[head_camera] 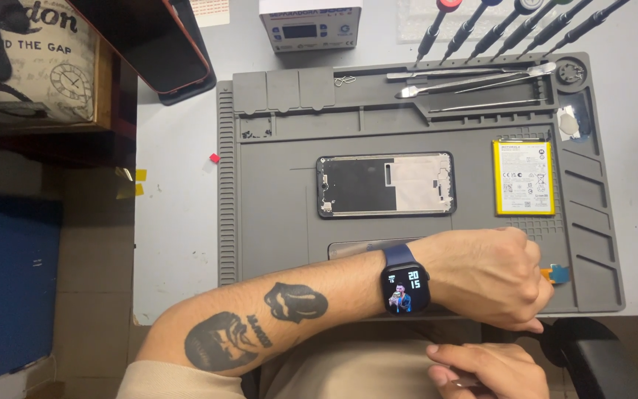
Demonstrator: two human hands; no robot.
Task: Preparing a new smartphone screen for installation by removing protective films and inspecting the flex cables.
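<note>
Now your left hand point(492, 277), fisted, grip contents unseen, reaches across grey silicone repair mat point(275, 222) toward small orange-blue tab point(555, 274); opened black phone frame point(385, 185) just behind. Right hand point(492, 369) pinches thin tool; keep wrist low.

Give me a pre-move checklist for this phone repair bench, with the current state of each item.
1. Opened phone frame lies flat on the grey work mat, nothing resting on it: ok.
2. Yellow-edged battery sits out of the frame, on the mat to its right, apart from it: ok.
3. Tweezers lie in the mat's top tray, untouched: ok.
4. Screwdrivers lean beyond the mat's top edge, none in hand: ok.
5. Left hand reaches across the mat's near right corner, by a small orange and blue piece; whether it grips it: cannot tell.
6. Right hand is low near the lap, holding something thin; what it is: cannot tell.
</note>
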